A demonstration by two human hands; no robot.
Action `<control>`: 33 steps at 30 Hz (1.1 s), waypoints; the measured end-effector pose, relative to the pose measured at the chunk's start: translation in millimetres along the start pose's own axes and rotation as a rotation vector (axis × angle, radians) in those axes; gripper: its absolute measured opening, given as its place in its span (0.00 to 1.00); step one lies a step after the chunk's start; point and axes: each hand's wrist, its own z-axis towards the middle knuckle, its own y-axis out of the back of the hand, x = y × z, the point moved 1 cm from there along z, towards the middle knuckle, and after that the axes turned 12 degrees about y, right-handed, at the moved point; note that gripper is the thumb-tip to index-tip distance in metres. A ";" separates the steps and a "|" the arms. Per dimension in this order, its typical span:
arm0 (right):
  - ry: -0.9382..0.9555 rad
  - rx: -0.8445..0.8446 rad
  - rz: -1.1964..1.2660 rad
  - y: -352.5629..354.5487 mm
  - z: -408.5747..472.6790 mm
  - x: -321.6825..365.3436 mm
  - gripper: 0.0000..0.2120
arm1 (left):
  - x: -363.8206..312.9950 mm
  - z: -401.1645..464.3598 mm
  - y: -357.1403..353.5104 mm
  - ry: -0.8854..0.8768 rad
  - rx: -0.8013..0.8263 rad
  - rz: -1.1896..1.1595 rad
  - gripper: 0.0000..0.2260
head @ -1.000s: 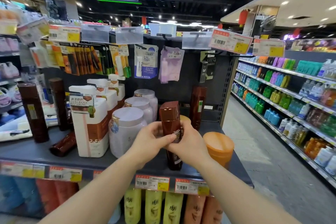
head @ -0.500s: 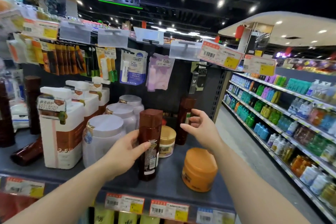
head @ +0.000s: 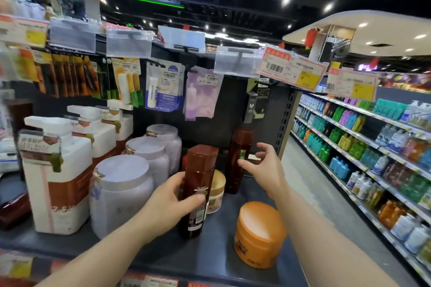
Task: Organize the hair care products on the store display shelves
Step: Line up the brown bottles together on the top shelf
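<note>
My left hand grips a tall brown bottle that stands upright on the dark shelf. My right hand is spread open in the air, its fingers just in front of a second brown bottle at the back of the shelf, not clearly touching it. An orange jar stands at the front right, and a small gold-lidded jar sits behind the held bottle.
Left of my hands stand three white lidded tubs and white pump bottles. More brown bottles are at the far left. Packets hang on hooks above. An aisle with full shelves runs along the right.
My right hand let go of the brown bottle and reached back toward the rear brown bottle. My left hand kept hold of the front bottle. The view swung right.
</note>
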 end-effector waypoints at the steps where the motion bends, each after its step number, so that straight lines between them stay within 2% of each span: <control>1: -0.021 0.002 -0.006 -0.1 3.9 -0.1 0.40 | 2.1 0.9 -2.3 0.000 -0.015 0.022 0.17; 4: -0.074 0.044 0.055 -4.8 13.4 3.2 0.43 | 5.8 2.3 -8.4 -0.007 -0.045 0.032 0.16; 8: -0.097 0.075 0.139 -16.2 23.5 1.5 0.40 | 8.5 4.8 -9.0 -0.011 -0.030 0.047 0.16; 10: -0.117 0.092 0.146 -21.8 27.6 -1.4 0.35 | 10.5 4.7 -9.2 -0.006 -0.030 0.043 0.16; 13: -0.127 0.098 0.132 -26.0 30.7 -4.3 0.21 | 11.7 4.8 -10.1 -0.009 -0.030 0.043 0.16; 15: -0.116 0.090 0.143 -25.8 29.6 -4.6 0.17 | 11.8 6.0 -9.4 -0.013 -0.029 0.039 0.16; 28: 0.081 0.039 0.102 12.2 -5.8 30.9 0.17 | 9.6 0.5 -11.0 -0.019 -0.054 0.053 0.15; 33: 0.155 -0.016 0.098 24.6 -19.0 54.5 0.22 | 2.2 -6.5 -12.1 -0.025 -0.056 0.088 0.15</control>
